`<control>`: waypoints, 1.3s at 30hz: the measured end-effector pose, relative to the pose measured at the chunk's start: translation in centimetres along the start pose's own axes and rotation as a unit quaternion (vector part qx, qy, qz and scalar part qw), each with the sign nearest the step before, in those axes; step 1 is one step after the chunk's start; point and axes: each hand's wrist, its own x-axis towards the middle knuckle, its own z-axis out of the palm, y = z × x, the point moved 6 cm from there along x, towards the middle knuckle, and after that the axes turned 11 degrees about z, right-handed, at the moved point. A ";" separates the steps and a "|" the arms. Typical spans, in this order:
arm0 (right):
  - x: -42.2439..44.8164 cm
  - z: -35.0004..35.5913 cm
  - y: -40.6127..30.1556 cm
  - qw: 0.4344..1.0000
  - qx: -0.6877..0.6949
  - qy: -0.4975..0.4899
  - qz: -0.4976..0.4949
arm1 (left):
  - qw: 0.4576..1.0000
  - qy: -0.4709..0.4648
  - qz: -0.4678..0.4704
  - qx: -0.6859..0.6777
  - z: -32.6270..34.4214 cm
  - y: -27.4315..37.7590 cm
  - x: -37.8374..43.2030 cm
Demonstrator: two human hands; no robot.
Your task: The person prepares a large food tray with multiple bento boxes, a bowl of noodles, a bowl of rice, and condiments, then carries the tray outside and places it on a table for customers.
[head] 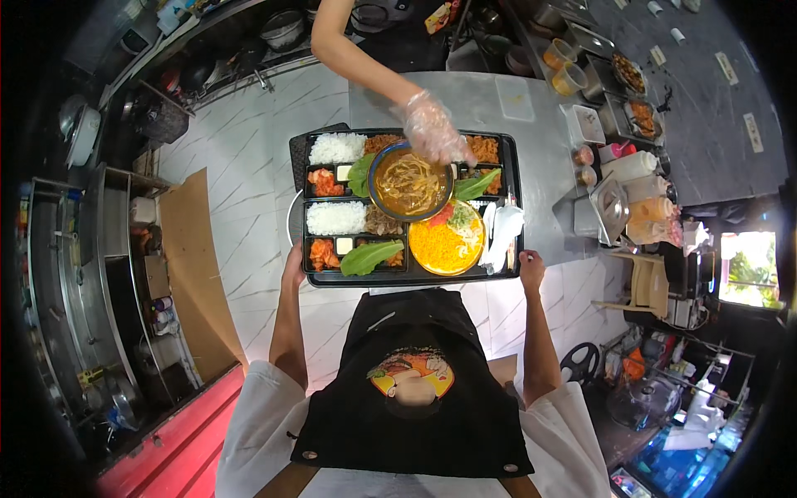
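Observation:
A black serving tray (464, 279) is gripped at its two ends, by my left hand (294, 266) and my right hand (532, 270). Several compartmented meal boxes on it hold white rice (337, 218), kimchi (324, 253), meat and a green lettuce leaf (372, 258). A dark bowl of brown noodle soup (411, 182) stands in the middle. In front of it is a round yellow dish (446, 246) with shredded toppings. White wrapped utensils or napkins (503, 233) lie at the right end. Another person's gloved hand (436, 131) reaches over the tray's far side.
A steel worktable (548, 187) extends beyond and right of the tray. Squeeze bottles (632, 165), food containers (569, 79) and a lidded steel pan (609, 202) line its right side. Steel shelving (115, 249) and a cardboard sheet (194, 261) stand left. White tiled floor (246, 187) shows between.

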 end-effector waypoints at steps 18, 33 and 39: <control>1.4 -0.7 0.5 1.000 0.008 -0.010 0.015 | 1.000 -0.011 0.014 -0.024 1.1 -0.3 -0.1; 6.1 -3.2 -10.5 0.970 0.000 0.048 -0.238 | 0.998 -0.058 0.032 0.010 2.7 -0.1 1.9; 23.3 -9.2 -19.3 0.951 -0.126 0.044 -0.279 | 0.998 0.000 0.040 0.058 5.6 -0.2 4.1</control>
